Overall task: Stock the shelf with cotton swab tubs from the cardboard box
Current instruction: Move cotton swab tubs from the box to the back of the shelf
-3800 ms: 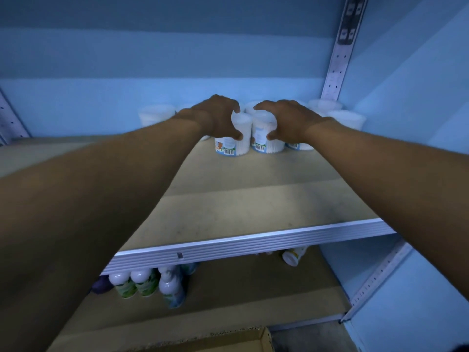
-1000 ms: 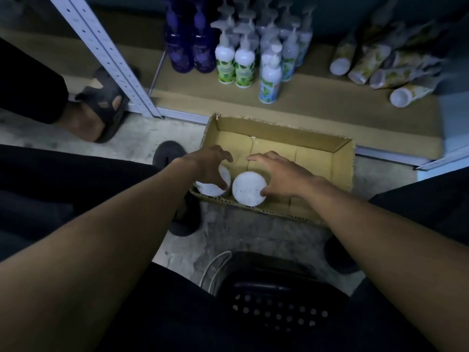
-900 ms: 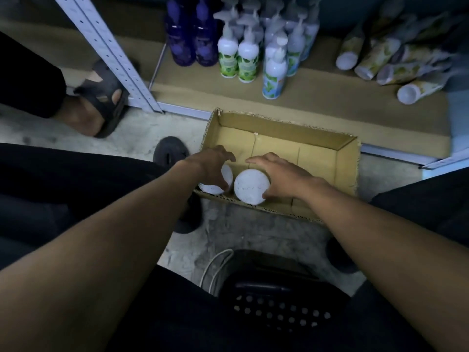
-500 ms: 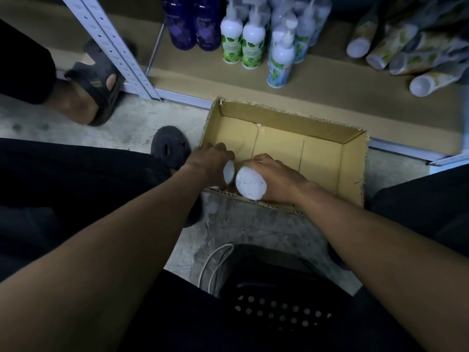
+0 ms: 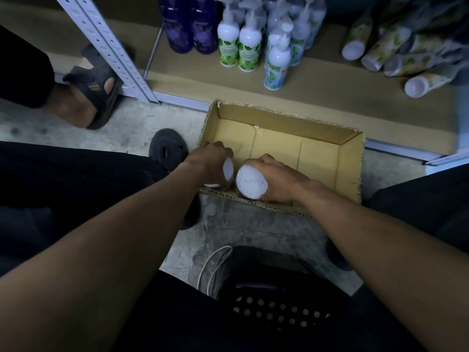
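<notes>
Where the cardboard box (image 5: 327, 163) sits on the floor, each hand lifts one tub at its near wall: left hand (image 5: 212, 162) curled round the left tub (image 5: 228, 170), right hand (image 5: 281, 179) round the right tub (image 5: 251, 182). Probably light, rigid plastic, best gripped round the side wall. Axes tilted, white lids facing the camera.
</notes>
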`<state>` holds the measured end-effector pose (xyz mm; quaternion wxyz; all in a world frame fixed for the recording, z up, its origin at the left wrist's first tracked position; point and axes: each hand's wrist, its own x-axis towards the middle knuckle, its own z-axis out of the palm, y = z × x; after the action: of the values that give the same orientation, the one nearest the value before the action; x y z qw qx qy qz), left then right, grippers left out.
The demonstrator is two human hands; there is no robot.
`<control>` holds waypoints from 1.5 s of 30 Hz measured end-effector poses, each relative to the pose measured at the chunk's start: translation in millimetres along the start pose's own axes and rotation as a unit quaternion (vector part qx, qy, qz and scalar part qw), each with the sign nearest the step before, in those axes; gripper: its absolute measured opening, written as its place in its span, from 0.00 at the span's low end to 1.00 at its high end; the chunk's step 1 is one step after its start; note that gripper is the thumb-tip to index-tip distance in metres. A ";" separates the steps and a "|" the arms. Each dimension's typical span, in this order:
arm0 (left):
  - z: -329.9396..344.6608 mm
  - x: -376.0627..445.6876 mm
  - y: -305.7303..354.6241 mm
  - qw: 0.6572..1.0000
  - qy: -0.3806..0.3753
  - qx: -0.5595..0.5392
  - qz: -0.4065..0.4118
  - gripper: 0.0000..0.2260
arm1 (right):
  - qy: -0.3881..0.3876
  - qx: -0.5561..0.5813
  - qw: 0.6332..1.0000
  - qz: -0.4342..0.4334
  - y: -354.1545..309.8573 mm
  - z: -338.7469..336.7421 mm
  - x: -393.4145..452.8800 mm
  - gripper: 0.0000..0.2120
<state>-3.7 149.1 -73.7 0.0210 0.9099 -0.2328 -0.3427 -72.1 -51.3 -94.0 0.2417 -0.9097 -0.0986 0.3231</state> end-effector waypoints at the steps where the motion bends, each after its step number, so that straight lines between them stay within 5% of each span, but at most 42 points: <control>1: -3.4 0.2 0.5 1.000 0.002 -0.001 0.000 0.33 | 0.002 -0.002 1.000 0.003 -0.7 -2.3 -1.6 0.43; 23: -105.9 -36.1 49.0 0.995 0.082 0.047 0.027 0.40 | 0.145 -0.033 0.988 0.036 -18.8 -102.8 -68.0 0.51; 37: -252.2 -112.5 107.7 0.978 0.146 0.132 0.073 0.39 | 0.230 -0.110 0.967 -0.002 -77.2 -223.2 -169.7 0.37; 42: -305.1 -144.8 136.4 0.964 0.199 0.158 0.084 0.30 | 0.279 -0.132 0.951 -0.003 -96.3 -268.6 -210.3 0.44; 45: -338.7 -164.3 151.6 0.959 0.211 0.169 0.087 0.31 | 0.300 -0.149 0.942 -0.008 -108.9 -297.1 -232.0 0.33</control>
<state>40.9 44.9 315.9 -0.0550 0.9281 -0.3557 -0.0952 -65.0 -146.8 286.5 0.1246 -0.9892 -0.0761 0.0145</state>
